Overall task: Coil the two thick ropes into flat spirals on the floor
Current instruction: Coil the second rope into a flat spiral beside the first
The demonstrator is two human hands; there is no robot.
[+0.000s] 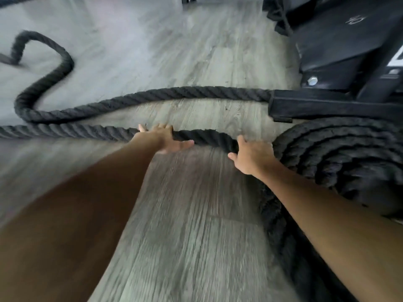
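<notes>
A thick black rope point(76, 131) runs along the grey floor from the left edge to a flat spiral coil point(340, 153) at the right. My left hand point(165, 139) grips this rope near the middle of the view, fingers over its far side. My right hand point(253, 155) holds the same rope where it bends into the coil's outer turn. The stretch between my hands arches a little. A second black rope point(152, 95) lies farther off, snaking from a loop at the left to the black machine base.
A black metal machine frame point(340, 62) with a bolt stands at the upper right, its foot bar point(327, 106) just beyond the coil. Grey wood-look floor point(185, 225) lies below my hands. More black rope ends show at the far top left.
</notes>
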